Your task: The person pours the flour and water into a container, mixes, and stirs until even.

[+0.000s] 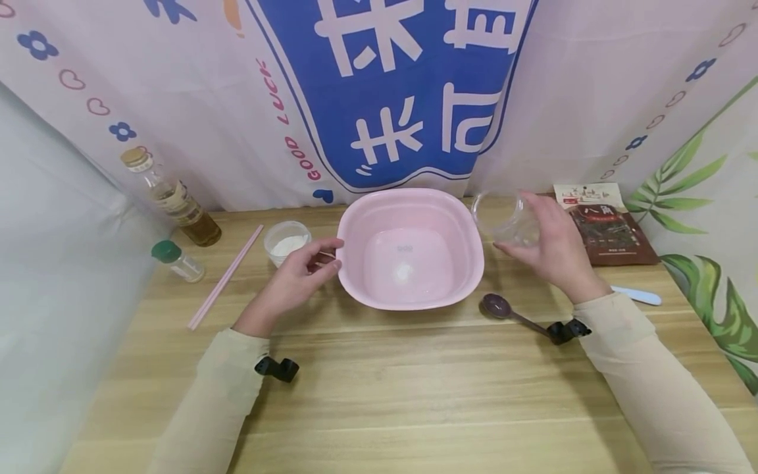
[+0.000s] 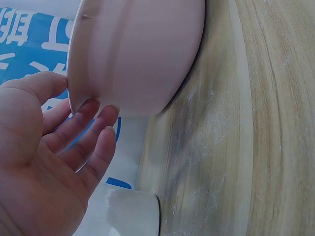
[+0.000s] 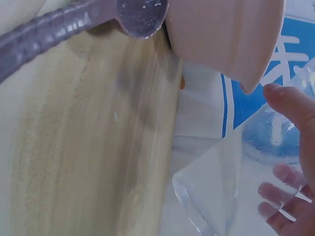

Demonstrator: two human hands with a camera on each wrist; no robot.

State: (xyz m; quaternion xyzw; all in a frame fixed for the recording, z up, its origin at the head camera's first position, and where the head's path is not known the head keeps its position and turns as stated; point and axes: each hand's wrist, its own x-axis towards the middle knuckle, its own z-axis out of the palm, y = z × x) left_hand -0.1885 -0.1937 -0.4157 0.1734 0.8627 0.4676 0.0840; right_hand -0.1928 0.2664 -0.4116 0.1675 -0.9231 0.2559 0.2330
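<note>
Steady the pink basin at the back of the table by the rim pinched in the left hand, and move the clear cup, grasped in the right hand beside the opposite edge, gently to avoid knocks.

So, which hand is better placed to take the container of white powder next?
Probably the left hand: it is beside the container, though holding the basin; the right hand, farther off, holds a clear cup.
</note>
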